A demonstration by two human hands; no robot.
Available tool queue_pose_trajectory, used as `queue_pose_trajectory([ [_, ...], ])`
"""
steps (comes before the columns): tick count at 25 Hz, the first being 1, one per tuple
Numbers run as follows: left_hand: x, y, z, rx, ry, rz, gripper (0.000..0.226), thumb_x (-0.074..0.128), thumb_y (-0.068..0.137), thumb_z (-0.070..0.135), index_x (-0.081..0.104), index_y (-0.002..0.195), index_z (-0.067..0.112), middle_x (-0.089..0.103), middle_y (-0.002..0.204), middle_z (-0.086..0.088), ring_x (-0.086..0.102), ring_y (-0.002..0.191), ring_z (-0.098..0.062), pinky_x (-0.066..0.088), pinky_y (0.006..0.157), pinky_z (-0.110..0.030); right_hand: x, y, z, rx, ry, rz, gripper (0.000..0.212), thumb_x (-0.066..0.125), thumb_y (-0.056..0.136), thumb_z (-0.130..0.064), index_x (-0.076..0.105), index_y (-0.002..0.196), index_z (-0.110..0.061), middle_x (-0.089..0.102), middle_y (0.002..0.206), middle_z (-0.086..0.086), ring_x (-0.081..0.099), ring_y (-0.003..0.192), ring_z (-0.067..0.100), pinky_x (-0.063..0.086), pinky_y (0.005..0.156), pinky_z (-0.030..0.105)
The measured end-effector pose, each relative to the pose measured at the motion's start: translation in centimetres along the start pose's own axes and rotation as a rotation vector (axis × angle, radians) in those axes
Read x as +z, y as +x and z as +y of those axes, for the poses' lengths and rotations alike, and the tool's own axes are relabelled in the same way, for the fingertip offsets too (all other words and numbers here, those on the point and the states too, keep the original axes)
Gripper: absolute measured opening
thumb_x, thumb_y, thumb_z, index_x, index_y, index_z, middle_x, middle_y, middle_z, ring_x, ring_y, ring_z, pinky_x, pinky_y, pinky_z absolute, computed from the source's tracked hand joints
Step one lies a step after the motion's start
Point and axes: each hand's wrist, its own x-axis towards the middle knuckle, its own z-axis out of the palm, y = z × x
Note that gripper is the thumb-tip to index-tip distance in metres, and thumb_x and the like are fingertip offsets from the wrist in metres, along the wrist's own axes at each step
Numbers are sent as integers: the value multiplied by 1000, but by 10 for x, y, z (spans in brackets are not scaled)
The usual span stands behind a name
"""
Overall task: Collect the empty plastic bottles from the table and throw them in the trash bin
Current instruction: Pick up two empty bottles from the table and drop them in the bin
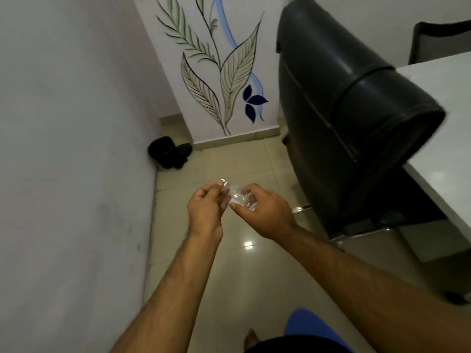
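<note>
A small, clear, crumpled plastic bottle (235,196) is held between both hands above the tiled floor. My left hand (205,208) grips its neck end, where the cap shows pale at the top. My right hand (262,211) is closed around the bottle's body, fingers wrapped over it. Most of the bottle is hidden by the fingers. A black trash bin (163,151) lined with a black bag stands in the far corner against the left wall, well beyond the hands.
A black office chair (344,103) stands close on the right, its back toward me. A white table (443,118) edge lies behind it at far right. A grey wall runs along the left. Glossy floor tiles stretch between me and the bin.
</note>
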Motion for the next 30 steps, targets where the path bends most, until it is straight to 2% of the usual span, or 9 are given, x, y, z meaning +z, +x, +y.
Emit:
queue_pose_trajectory([
  [2, -18, 33, 26, 2, 3, -38, 4, 67, 89, 9, 66, 88, 13, 73, 93, -10, 70, 85, -19, 55, 85, -35, 21, 37, -21, 59, 183, -88, 50, 61, 78, -69, 64, 104, -26, 73, 88, -8, 67, 74, 12, 57, 67, 31],
  [5, -35, 104, 52, 21, -66, -106, 10, 63, 92, 10, 66, 101, 9, 74, 93, -8, 71, 85, -18, 56, 78, -29, 48, 101, -54, 287, 719, -340, 47, 65, 88, -52, 67, 105, -9, 73, 85, 7, 64, 66, 20, 50, 58, 32],
  [8, -32, 193, 77, -9, -134, -189, 24, 57, 95, 11, 61, 117, 3, 72, 101, -10, 70, 89, -18, 56, 81, -31, 72, 180, -66, 431, 942, -543, 48, 54, 92, -56, 69, 107, -13, 73, 86, 6, 66, 66, 18, 52, 58, 30],
  [12, -3, 293, 117, -64, -79, -293, 16, 52, 97, 11, 63, 110, 10, 70, 101, -8, 68, 91, -17, 55, 82, -31, 84, 292, -60, 504, 1080, -690, 56, 51, 91, -62, 64, 119, -16, 72, 94, 8, 66, 72, 19, 56, 61, 31],
  [15, 35, 367, 143, 2, 126, -231, 17, 55, 97, 10, 68, 109, 12, 66, 101, -7, 62, 91, -17, 51, 82, -31, 80, 372, -73, 437, 844, -539, 58, 51, 91, -64, 60, 126, -19, 72, 110, 8, 70, 89, 21, 58, 77, 39],
  [18, 85, 434, 165, 40, 201, -191, 16, 59, 94, 8, 70, 105, 13, 67, 97, -7, 61, 92, -19, 52, 82, -32, 69, 442, -82, 383, 628, -310, 50, 61, 85, -63, 64, 110, -20, 73, 97, 4, 68, 79, 17, 56, 69, 36],
  [23, 187, 543, 174, -117, 210, -392, 17, 58, 96, 12, 67, 108, 5, 69, 94, -10, 64, 86, -20, 54, 80, -33, 45, 550, -40, 365, 320, 121, 57, 54, 73, -79, 68, 88, -27, 71, 77, -2, 68, 68, 16, 59, 64, 39],
  [26, 262, 627, 171, -261, 182, -649, 16, 53, 97, 8, 67, 105, 7, 71, 95, -10, 66, 86, -19, 53, 82, -32, 17, 627, -9, 515, 655, 186, 53, 60, 82, -68, 64, 73, -16, 64, 66, 8, 57, 53, 17, 51, 50, 35],
  [30, 379, 702, 173, -363, 277, -962, 18, 52, 98, 6, 69, 102, 7, 75, 89, -6, 71, 81, -15, 57, 73, -26, -32, 708, 35, 700, 1240, 167, 52, 49, 88, -66, 68, 94, -18, 62, 69, 2, 53, 47, 13, 37, 41, 19],
])
